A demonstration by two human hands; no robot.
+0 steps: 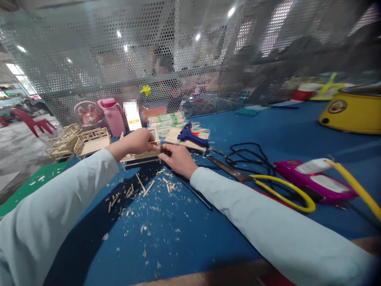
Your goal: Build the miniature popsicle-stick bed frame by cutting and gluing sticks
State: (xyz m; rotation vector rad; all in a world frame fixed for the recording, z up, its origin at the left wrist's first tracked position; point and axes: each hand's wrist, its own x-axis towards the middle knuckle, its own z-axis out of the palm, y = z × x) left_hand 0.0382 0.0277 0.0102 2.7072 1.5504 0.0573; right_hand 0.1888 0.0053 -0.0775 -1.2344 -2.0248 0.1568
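Observation:
A small bench-like frame of thin wooden sticks (139, 160) stands on the blue table between my hands. From above, my left hand (137, 141) is closed over its back and right end, hiding much of it. My right hand (180, 159) has its fingers pinched at the frame's right end, close to the left fingertips; whether a small stick is between them is hidden. Right behind my right hand, a blue glue gun (193, 136) lies on a stack of flat sticks (172, 137). Broken stick pieces (144, 186) and shavings are scattered in front of the frame.
Two similar miniature stick furniture pieces (93, 143) stand left, before a pink bottle (113, 117) and a lit phone (133, 116). Yellow-handled cutters (285, 192), black cable (253, 151) and a magenta device (315, 180) lie right. A perforated metal screen (119, 59) rises behind.

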